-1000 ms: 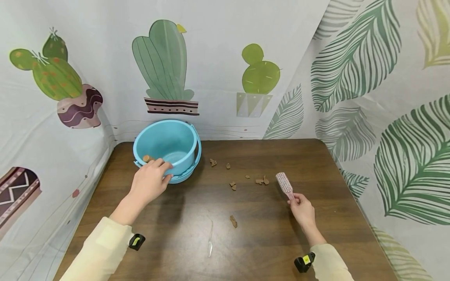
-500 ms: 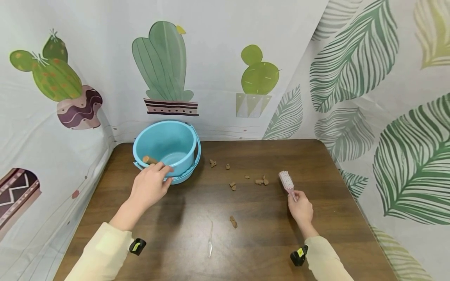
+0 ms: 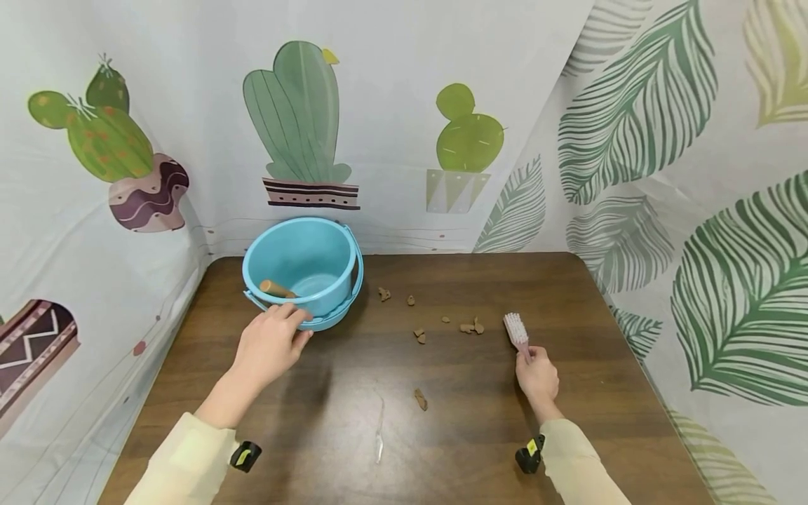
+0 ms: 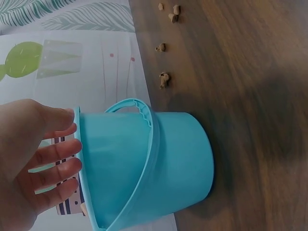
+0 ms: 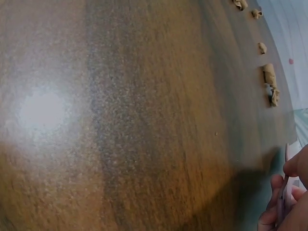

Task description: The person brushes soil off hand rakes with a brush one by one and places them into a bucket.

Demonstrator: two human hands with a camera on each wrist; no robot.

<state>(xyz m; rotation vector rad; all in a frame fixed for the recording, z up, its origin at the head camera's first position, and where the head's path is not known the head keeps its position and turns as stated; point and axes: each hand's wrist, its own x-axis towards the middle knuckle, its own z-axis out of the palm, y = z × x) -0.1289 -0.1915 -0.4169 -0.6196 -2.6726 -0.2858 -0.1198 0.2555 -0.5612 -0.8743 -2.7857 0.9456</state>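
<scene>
My left hand (image 3: 271, 344) is at the near rim of a light blue bucket (image 3: 325, 308), its fingers loosely bent. In the left wrist view the fingertips (image 4: 72, 166) are by the rim, pinching nothing; whether they touch it I cannot tell. A tan wooden-looking handle (image 3: 276, 289) leans inside the bucket; its lower end is hidden by the near wall. My right hand (image 3: 538, 372) grips a pink brush (image 3: 516, 330) by its handle, white bristles facing up, over the right side of the table. The right wrist view catches only the fingers and brush handle at its edge.
Several crumpled brown scraps lie on the dark wooden table (image 3: 467, 435), including a cluster (image 3: 472, 326) left of the brush and a lone scrap (image 3: 420, 400) nearer the front. A pale, thin streak (image 3: 379, 443) shows nearby. Printed cloth (image 3: 391, 126) hangs behind.
My left hand has drawn slightly down and away from the bucket's opening, so more of the tan handle shows. The right hand has shifted a little with the brush, which has turned more upright.
</scene>
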